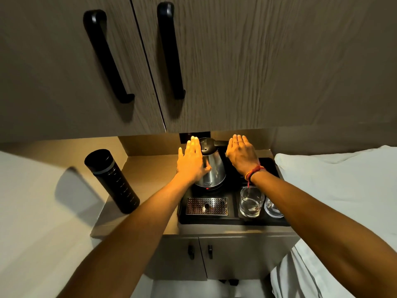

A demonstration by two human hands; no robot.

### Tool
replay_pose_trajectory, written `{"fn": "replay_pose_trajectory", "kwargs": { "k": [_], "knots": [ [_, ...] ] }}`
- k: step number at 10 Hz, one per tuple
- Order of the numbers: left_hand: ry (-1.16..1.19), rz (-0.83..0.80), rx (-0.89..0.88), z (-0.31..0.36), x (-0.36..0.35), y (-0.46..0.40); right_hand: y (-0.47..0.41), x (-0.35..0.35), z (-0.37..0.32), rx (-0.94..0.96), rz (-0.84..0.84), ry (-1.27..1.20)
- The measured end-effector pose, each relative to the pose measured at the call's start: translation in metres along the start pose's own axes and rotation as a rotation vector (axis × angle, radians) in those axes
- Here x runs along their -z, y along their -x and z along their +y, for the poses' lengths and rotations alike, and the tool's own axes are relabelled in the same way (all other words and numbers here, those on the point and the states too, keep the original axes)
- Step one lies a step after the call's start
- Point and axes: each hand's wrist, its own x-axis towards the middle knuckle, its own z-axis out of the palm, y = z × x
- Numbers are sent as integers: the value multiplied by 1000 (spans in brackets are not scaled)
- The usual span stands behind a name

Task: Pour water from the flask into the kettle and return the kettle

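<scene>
A steel kettle (213,168) with a black lid and handle stands on its base at the back of a black tray (234,221). My left hand (191,161) lies flat against the kettle's left side, fingers extended. My right hand (241,154) hovers open just right of the kettle, over its black handle, holding nothing. A tall black flask (111,179) with its cap on stands upright on the wooden counter, well left of the tray.
Two empty glasses (251,202) sit at the tray's front right, under my right forearm. A perforated metal drip grate (206,206) lies at the tray's front. Upper cabinet doors with black handles (170,50) overhang the counter. White bedding (343,190) is at right.
</scene>
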Motion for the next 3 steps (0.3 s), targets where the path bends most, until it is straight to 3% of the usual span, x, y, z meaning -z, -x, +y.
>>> {"fn": "replay_pose_trajectory", "kwargs": {
  "k": [1,2,3],
  "knots": [
    [-75,-77,-10,-4,19,4,12,23,-5,-44,-67,-138],
    [-86,-52,-27,-4,35,22,34,43,-11,-44,-30,-187],
    [-122,109,-131,-4,62,66,70,86,-21,-37,49,-237]
  ]
}}
